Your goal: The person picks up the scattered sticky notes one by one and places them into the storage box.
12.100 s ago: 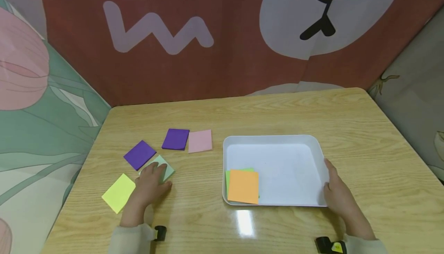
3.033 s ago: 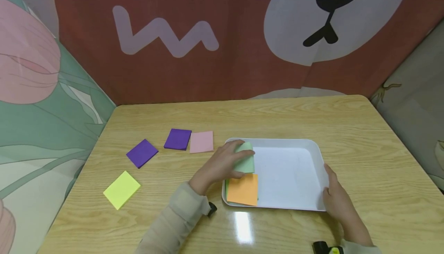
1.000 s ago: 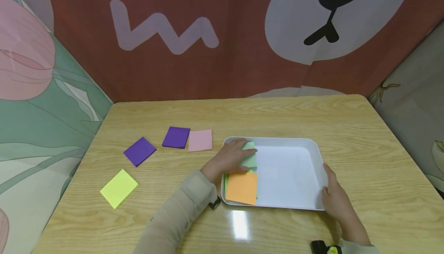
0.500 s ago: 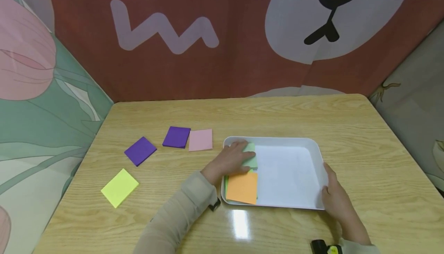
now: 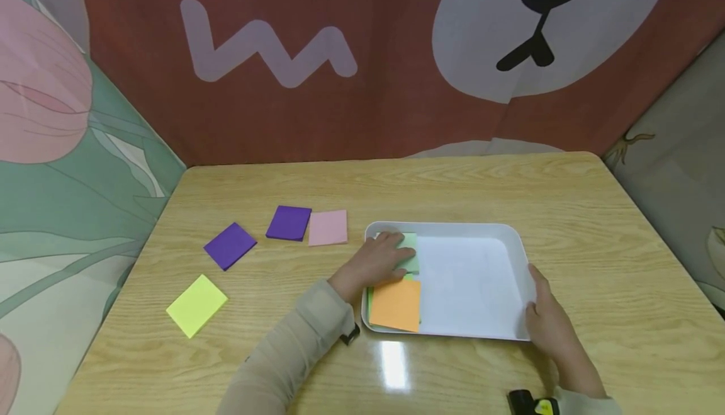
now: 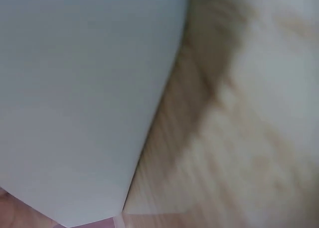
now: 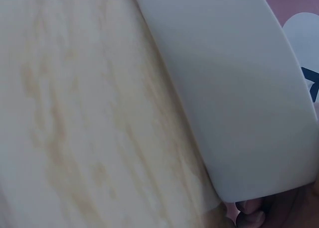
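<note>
Inside the white tray [image 5: 470, 283], at its left end, lies a mint green sticky note pad [image 5: 410, 257]. My left hand [image 5: 374, 264] covers the pad's left part, the thumb at its near edge and the other fingers over its far side. Nearer me in the tray, an orange sticky note pad [image 5: 395, 306] lies on a green one [image 5: 370, 305] that shows only at the edges. My right hand [image 5: 546, 314] grips the tray's right end. In the right wrist view, fingertips [image 7: 251, 218] curl at the tray's end wall [image 7: 239, 88]. The left wrist view shows mostly the tray's outer wall [image 6: 84, 98].
Left of the tray on the wooden table [image 5: 453, 188] lie a pink pad [image 5: 328, 227], one purple pad [image 5: 289, 223] beside it, another purple pad [image 5: 230, 246] and a yellow pad [image 5: 196, 306]. A printed cloth [image 5: 385, 87] hangs behind the table.
The mint green pad has gone from the table at left into the tray, carried by my left hand. Over the last second both hands stay almost still. My right hand has kept hold of the tray.
</note>
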Available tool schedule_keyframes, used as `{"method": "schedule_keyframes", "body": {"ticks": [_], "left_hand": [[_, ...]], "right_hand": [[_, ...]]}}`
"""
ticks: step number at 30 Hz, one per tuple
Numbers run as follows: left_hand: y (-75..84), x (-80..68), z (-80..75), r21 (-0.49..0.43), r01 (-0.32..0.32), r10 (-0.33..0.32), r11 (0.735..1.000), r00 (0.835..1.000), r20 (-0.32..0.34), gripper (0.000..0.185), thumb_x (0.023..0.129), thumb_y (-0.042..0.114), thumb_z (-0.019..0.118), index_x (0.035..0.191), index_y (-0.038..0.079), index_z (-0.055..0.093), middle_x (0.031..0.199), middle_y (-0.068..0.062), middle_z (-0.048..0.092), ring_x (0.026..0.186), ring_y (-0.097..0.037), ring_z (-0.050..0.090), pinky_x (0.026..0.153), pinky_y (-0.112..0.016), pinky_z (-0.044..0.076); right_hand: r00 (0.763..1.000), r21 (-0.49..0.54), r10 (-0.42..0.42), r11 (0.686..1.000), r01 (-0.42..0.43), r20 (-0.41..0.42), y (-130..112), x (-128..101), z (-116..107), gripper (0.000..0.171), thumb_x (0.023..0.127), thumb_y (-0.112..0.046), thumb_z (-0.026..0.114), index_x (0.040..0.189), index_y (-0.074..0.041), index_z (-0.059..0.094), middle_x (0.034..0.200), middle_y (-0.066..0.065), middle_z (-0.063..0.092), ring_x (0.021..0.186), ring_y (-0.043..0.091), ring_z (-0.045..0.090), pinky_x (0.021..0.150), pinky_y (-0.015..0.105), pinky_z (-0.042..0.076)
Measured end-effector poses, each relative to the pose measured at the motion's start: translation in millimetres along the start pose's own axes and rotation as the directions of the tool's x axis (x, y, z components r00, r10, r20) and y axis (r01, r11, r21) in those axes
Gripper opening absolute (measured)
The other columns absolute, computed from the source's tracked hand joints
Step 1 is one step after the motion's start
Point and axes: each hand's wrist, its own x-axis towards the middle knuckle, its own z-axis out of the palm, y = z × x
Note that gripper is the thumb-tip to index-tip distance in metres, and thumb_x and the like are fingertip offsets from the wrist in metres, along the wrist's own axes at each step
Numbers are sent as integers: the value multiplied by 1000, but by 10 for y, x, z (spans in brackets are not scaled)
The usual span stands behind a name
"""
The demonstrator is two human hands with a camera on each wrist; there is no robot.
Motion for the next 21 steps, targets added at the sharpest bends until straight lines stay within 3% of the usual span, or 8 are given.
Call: {"method": "schedule_keyframes", "body": {"ticks": [5,11,21], "left_hand": [[6,-24,-36,16,-1,1,1000,1000,2,37,85,30,50,121,22,50,126,-9,40,111,-25,38,85,-42,36],[-5,-58,-95,-47,7,-6,999,1000,9,39,84,29,52,122,20,50,129,-8,39,116,-25,36,90,-41,33],[-136,-190,-173,-139,27,-44,990,991,-123,35,86,27,51,120,18,52,127,-8,41,118,-22,35,92,-42,30]], "right_hand": [[1000,-13,-19,1000,19,-18,-5,-2,-1,59,86,3,24,135,1,-9,127,40,13,114,53,17,88,59,19],[1000,-8,-21,1000,21,-14,19,9,4,59,87,3,23,135,1,-10,129,39,10,115,53,14,89,59,17],[1000,-16,1,1000,-1,-2,33,18,14,59,87,3,24,135,0,-11,129,39,10,114,53,14,88,59,18]]}}
